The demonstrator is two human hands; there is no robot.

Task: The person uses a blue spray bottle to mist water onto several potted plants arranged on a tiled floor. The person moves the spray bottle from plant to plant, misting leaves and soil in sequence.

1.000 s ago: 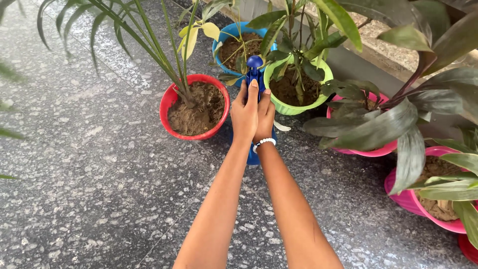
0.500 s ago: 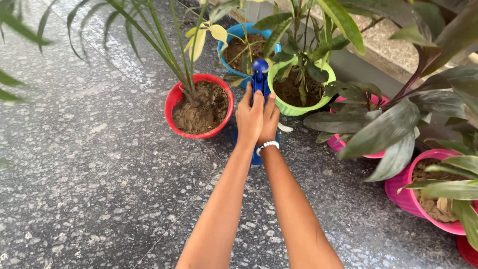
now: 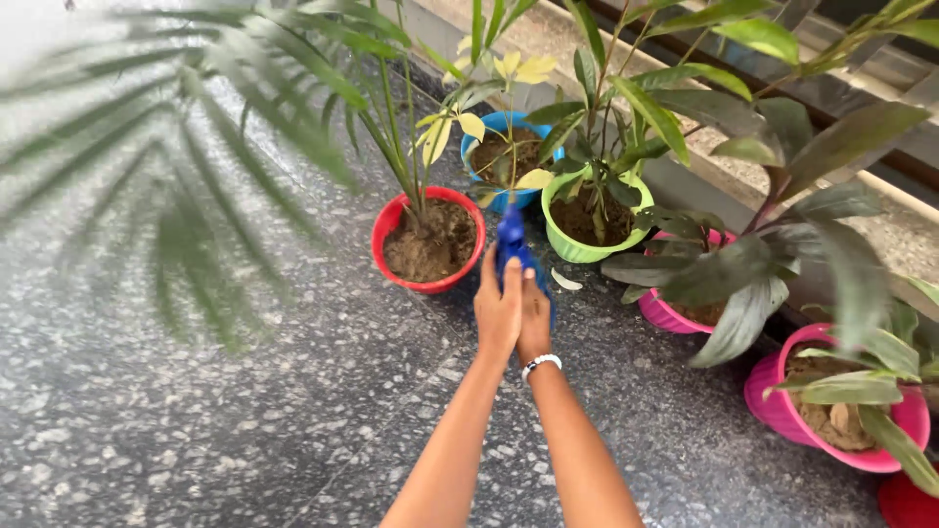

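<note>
Both hands [image 3: 514, 311] hold blue sprayer [image 3: 512, 242] near red soil-filled pot [image 3: 427, 240].

Home terrace or balcony: potted plants [image 3: 427, 240] on speckled stone floor [image 3: 196, 411] beside low ledge [image 3: 724, 156].

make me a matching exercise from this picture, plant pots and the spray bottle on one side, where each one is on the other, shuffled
Things:
1. red pot
2. blue pot
3. green pot
4. blue spray bottle

Places:
A. gripped in the left hand and right hand
B. farthest back, behind and between two other pots
C. just left of the hands, holding the tall thin-leaved plant
D. just right of the bottle's top, beside a pink pot

Pairs: 1-C, 2-B, 3-D, 4-A
</note>
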